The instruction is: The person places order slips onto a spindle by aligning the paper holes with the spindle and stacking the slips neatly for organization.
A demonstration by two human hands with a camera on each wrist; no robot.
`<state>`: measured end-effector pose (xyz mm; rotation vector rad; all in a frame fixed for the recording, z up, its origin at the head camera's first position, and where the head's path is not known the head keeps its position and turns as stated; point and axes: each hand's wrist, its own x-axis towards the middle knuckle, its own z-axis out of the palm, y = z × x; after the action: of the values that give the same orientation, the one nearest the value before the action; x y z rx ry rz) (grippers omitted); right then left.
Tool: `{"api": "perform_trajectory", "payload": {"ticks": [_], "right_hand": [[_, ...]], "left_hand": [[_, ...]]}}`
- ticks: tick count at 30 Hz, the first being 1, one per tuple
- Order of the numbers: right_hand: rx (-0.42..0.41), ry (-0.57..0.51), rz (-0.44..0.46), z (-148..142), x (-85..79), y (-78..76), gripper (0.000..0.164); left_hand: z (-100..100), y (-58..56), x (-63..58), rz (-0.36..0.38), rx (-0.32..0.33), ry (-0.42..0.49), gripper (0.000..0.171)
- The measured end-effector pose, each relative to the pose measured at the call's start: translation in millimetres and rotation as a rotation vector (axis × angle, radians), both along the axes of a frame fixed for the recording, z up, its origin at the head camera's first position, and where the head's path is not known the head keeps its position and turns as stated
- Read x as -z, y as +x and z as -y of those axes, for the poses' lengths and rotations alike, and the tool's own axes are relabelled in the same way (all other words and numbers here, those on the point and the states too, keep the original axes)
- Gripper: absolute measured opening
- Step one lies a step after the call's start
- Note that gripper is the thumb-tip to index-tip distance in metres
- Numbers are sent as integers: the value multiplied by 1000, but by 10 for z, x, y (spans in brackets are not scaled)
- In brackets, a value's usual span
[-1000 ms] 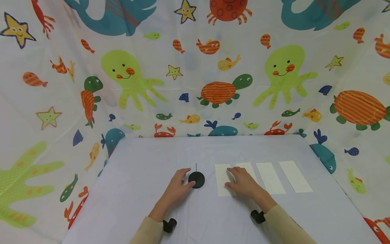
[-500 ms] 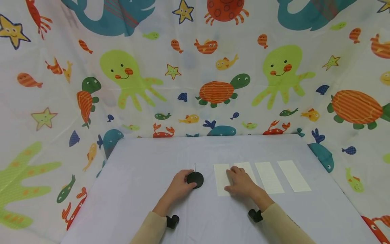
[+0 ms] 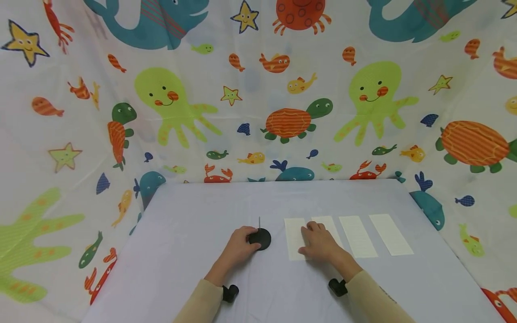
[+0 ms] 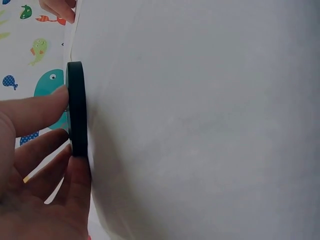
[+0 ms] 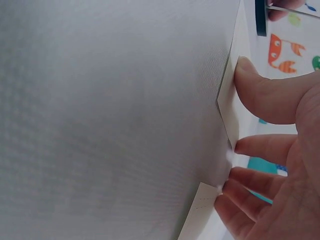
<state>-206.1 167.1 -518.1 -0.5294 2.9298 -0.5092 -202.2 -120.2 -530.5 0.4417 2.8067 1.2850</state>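
A receipt spike (image 3: 260, 239) with a round black base and a thin upright metal pin stands near the table's middle. My left hand (image 3: 237, 246) grips the base's left side, thumb in front and fingers behind. Seen in the left wrist view, the base (image 4: 77, 110) is a thick dark disc with the thumb against its edge. My right hand (image 3: 321, 242) rests over the leftmost paper slip (image 3: 294, 240), covering its right part. In the right wrist view the thumb touches this paper slip (image 5: 232, 95), and the index fingertip sits at its edge; the slip lies flat.
Other paper slips lie in a row to the right: one (image 3: 326, 224) partly behind my right hand, another (image 3: 358, 236) beside it, and one (image 3: 392, 234) farthest right. A white cloth covers the table (image 3: 181, 215). A sea-animal print curtain (image 3: 250, 89) surrounds the back and sides.
My left hand has come in from beside the spike's base and closed round its left side. My right hand's fingers have drawn in slightly over the leftmost slip.
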Motion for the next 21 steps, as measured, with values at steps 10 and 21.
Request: {"api": "perform_trajectory", "payload": {"ticks": [10,21], "right_hand": [[11,11,-26,20,-31,8,65],[21,4,-20,74,-50,59,53]], "left_hand": [[17,-26,30,35,-24,17,44],[7,-24,26,50,-54,39,45]]}}
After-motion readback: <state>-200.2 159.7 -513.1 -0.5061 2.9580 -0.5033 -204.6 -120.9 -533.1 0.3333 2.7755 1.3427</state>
